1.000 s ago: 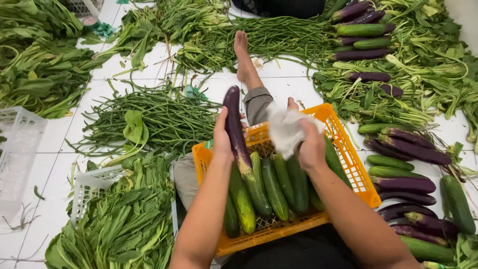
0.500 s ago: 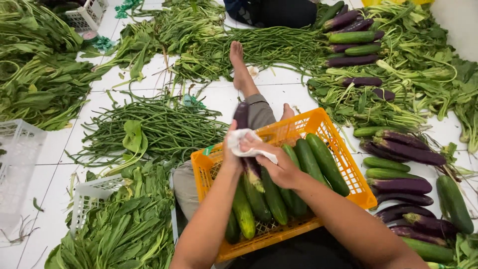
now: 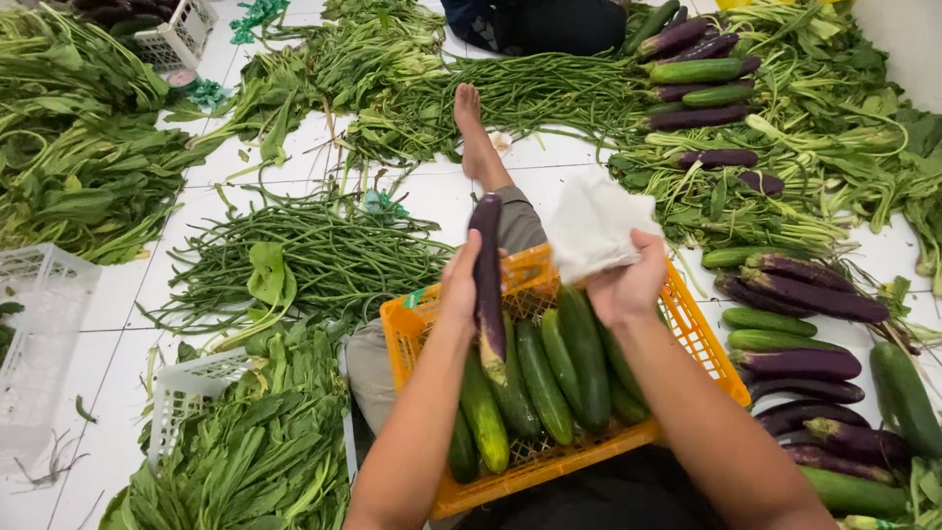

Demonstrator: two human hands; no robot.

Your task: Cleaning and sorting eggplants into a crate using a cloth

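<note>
Gripped upright above the orange crate (image 3: pixel 706 344) of cucumbers (image 3: pixel 579 358) by the left hand (image 3: pixel 459 285), a purple eggplant (image 3: pixel 488 280) is presented lengthwise to the white cloth (image 3: pixel 594 226) — bunched in the right hand (image 3: pixel 628 285) — seemingly for wiping.

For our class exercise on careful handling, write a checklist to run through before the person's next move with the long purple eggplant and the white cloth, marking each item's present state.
1. Left hand has a firm grip on the long purple eggplant: ok, fingers wrap its middle and it stands upright.
2. Right hand holds the crumpled white cloth: ok.
3. Cloth touching the eggplant: not ok, they are apart.
4. Orange plastic crate steady on the lap: cannot tell.
5. Room in the crate beside the green cucumbers: ok, bare mesh shows at its near edge.
6. Eggplant skin clean: cannot tell.
</note>
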